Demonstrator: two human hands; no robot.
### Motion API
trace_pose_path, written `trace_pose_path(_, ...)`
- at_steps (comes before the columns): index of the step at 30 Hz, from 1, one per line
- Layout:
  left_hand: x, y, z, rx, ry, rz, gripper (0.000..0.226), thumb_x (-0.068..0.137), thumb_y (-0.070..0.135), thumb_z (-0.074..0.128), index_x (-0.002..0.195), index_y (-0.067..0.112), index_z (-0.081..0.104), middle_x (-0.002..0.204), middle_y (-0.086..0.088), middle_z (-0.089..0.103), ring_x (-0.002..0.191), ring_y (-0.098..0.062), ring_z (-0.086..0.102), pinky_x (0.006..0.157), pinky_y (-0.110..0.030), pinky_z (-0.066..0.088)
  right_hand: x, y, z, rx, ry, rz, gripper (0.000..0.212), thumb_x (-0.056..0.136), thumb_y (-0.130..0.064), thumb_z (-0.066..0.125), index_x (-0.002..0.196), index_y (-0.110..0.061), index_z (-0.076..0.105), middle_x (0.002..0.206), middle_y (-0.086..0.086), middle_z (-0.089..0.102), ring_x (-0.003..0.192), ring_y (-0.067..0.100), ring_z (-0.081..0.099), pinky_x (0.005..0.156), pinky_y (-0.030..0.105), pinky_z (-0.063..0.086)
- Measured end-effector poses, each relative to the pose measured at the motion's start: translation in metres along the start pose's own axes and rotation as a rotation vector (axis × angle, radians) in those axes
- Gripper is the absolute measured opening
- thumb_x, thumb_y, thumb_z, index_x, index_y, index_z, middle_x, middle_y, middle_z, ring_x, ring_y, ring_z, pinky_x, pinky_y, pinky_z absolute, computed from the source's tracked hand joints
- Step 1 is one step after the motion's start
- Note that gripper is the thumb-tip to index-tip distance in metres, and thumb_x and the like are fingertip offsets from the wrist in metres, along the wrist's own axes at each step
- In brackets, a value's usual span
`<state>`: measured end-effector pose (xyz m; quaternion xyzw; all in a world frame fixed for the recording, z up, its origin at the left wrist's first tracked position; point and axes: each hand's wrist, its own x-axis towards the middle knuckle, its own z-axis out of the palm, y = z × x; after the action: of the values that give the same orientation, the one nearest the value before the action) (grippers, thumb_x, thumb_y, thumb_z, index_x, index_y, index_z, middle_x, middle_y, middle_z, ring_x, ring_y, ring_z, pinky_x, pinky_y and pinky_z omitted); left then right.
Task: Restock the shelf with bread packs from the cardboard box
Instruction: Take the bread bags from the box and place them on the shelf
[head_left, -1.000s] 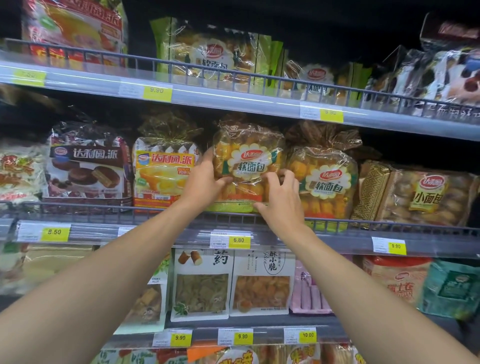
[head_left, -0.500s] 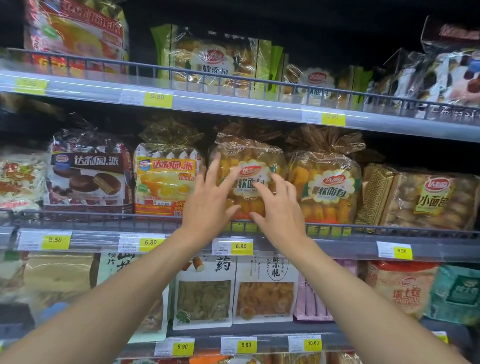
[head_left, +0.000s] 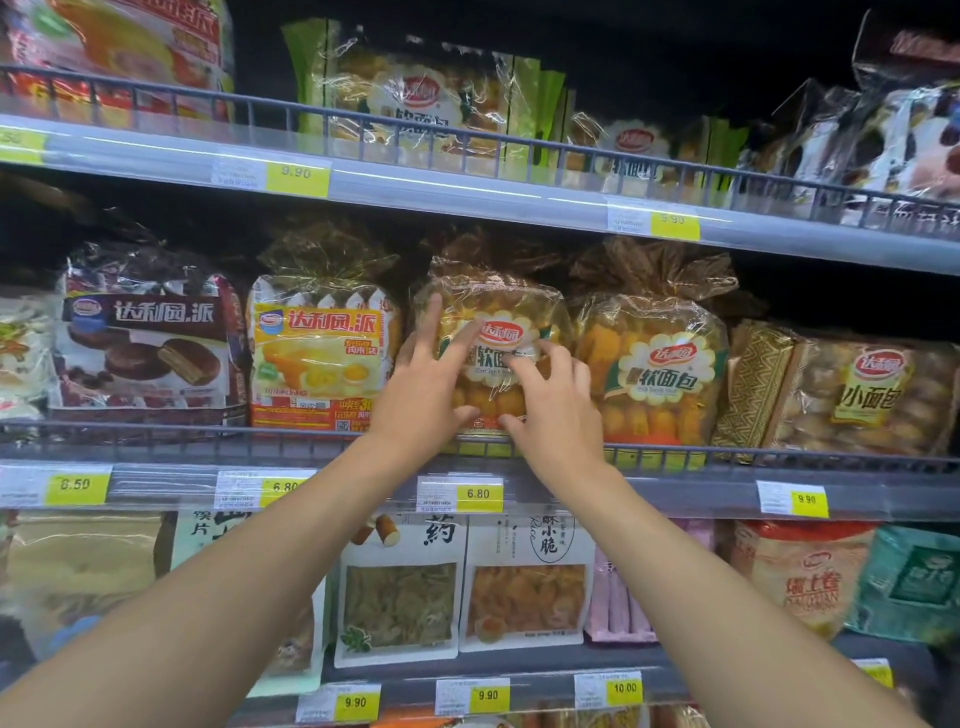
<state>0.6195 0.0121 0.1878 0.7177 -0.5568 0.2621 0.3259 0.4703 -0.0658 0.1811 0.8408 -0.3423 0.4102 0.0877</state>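
We see the bread pack (head_left: 493, 306) standing upright on the middle shelf (head_left: 156, 434), just behind the wire rail along the shelf's front edge and about midway along its visible length. It is a clear, crinkled bag of golden rolls with a round red-and-white label on its front.

Both hands reach up to it from below. The left hand (head_left: 426, 384) lies against the pack's left front with its fingers straight and spread, the forefinger pointing up along the bag's left edge and the thumb near the bottom. The right hand (head_left: 556, 410) touches the lower right of the pack's front with loosely bent fingers, fingertips on the label, thumb low near the rail. Neither hand closes around the bag; both merely rest against its face.

A matching pack of rolls (head_left: 654, 364) stands touching it on the right, and a yellow pie pack (head_left: 322, 353) stands just beside it on the left, with a dark chocolate pie pack (head_left: 145, 353) further toward the shelf's left end. Directly under the bread pack, a yellow 6.80 price tag (head_left: 478, 493) sits on the shelf's front strip. The upper shelf (head_left: 467, 187) carries more wrapped goods.
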Motion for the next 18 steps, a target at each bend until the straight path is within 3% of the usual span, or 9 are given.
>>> trace_pose_path(5, 0.007, -0.001, 0.004, -0.012, -0.018, -0.015, 0.110, 0.077, 0.037, 0.086, 0.156, 0.049, 0.010, 0.167, 0.007, -0.023, 0.152, -0.040, 0.023, 0.110, -0.053, 0.046, 0.007, -0.001, 0.002, -0.019, -0.023, 0.023, 0.069, 0.082, -0.032, 0.080, 0.142, -0.036, 0.046, 0.155, 0.000, 0.027, 0.138, 0.031, 0.028, 0.077, 0.042, 0.056)
trace_pose_path(12, 0.004, -0.001, 0.001, -0.011, -0.012, 0.010, 0.109, 0.078, 0.033, 0.086, 0.157, 0.045, 0.012, 0.168, 0.004, -0.023, 0.152, -0.040, 0.023, 0.108, -0.050, 0.049, 0.005, -0.002, 0.000, -0.018, -0.030, 0.005, 0.069, 0.084, -0.031, 0.079, 0.143, -0.034, 0.044, 0.157, 0.001, 0.025, 0.141, 0.031, 0.028, 0.082, 0.042, 0.057)
trace_pose_path(18, -0.005, 0.008, -0.009, 0.040, -0.058, -0.014, 0.101, 0.086, 0.037, 0.078, 0.158, 0.046, 0.008, 0.168, 0.000, -0.022, 0.152, -0.050, 0.008, 0.116, -0.058, 0.036, -0.002, 0.001, -0.005, 0.042, -0.021, -0.051, 0.064, 0.089, -0.033, 0.074, 0.146, -0.029, 0.045, 0.159, 0.005, 0.025, 0.144, 0.029, 0.026, 0.091, 0.039, 0.055)
